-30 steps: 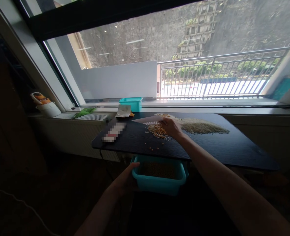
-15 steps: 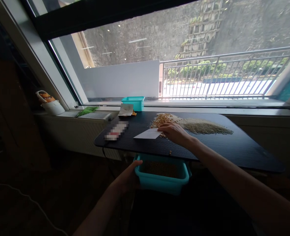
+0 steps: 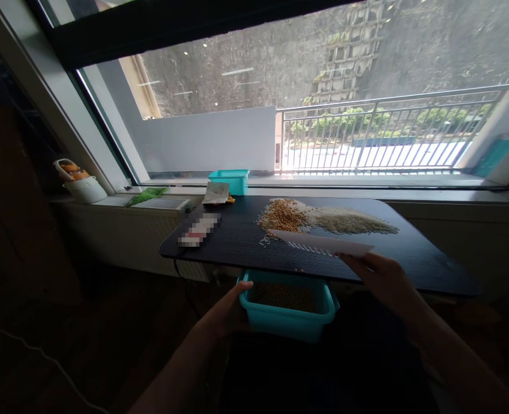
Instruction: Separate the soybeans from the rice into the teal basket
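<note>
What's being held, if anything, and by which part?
Left grip: the teal tub, by its left side. Right grip: the white sheet, by its right end.

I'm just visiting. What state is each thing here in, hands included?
Left hand: gripping the near tub, thumb at its rim.
Right hand: pinching the white sheet.
White sheet: held by one end.
Near tub: uncovered, partly filled with brown kernels.
Orange kernels: heaped on the table, pale grains around the edges.
Pale grains: spread in a long heap.
Far tub: upright, contents hidden.
</note>
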A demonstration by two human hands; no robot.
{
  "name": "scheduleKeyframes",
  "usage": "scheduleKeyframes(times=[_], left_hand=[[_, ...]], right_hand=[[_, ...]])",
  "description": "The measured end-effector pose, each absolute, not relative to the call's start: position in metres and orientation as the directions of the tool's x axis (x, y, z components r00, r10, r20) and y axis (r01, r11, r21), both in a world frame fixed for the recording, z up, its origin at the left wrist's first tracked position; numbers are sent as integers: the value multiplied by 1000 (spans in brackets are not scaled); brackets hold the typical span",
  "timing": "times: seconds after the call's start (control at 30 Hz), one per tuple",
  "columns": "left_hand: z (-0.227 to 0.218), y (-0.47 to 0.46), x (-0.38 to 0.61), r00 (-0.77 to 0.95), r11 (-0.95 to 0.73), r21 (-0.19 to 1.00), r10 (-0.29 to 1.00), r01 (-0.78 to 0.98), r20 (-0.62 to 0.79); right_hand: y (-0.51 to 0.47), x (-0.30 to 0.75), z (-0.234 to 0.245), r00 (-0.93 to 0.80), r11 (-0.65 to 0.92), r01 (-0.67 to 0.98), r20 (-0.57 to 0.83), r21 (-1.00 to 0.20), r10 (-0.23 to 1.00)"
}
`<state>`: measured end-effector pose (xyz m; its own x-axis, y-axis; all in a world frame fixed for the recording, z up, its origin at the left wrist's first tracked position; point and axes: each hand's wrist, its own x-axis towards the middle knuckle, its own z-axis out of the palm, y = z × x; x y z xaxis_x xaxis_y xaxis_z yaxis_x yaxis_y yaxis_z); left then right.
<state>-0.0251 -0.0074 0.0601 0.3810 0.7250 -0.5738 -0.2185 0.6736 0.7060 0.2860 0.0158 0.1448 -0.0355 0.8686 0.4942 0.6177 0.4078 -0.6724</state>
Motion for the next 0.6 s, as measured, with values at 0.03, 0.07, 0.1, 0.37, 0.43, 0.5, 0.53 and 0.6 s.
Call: scheduleKeyframes(times=[0.03, 0.07, 0.1, 0.37, 0.43, 0.5, 0.53, 0.6], left_hand=[[60, -7, -22, 378, 676, 705, 723, -215, -578], [60, -7, -20, 374, 676, 706, 724, -213, -580], [60, -7, -17, 372, 675, 708, 724, -210, -580], [63, -9, -8, 365, 689, 696, 713, -201, -599], [64, -10, -10, 373, 694, 691, 708, -204, -600], [64, -10, -12, 377, 690, 692, 711, -213, -593], [63, -11, -13, 376, 687, 694, 714, -216, -590], [62, -11, -14, 375, 685, 696, 716, -216, -588]], right_hand=[[6, 290, 137, 51, 348, 590, 464, -728, 884], [-3, 292, 129, 126, 302, 563, 441, -770, 889], [-11, 293, 123, 180, 248, 535, 396, -808, 900], [-26, 285, 99, 286, 212, 338, 315, -917, 905], [-14, 286, 104, 327, 212, 336, 324, -918, 888], [3, 287, 110, 359, 220, 307, 327, -926, 874], [13, 287, 113, 378, 232, 271, 325, -934, 867], [35, 285, 115, 411, 275, 160, 317, -948, 855]])
